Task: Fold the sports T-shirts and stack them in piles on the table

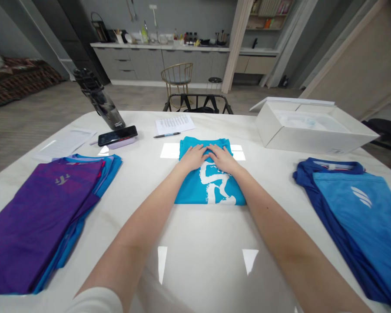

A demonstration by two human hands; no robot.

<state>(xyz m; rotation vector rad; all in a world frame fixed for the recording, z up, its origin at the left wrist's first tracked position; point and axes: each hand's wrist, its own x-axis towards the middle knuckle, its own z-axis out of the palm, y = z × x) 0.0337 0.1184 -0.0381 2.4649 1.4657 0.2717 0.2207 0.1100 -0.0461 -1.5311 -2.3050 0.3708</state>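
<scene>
A folded cyan T-shirt with a white print lies on the white glossy table, its collar end away from me. My left hand rests flat on the upper part of the shirt. My right hand lies flat beside it, with the fingertips of both hands nearly meeting at the middle. Neither hand grips the cloth. The hands hide part of the collar area.
A folded purple and blue shirt stack lies left, and a folded blue shirt stack lies right. Farther back are a white open box, a phone, a pen, printed paper and a dark bottle.
</scene>
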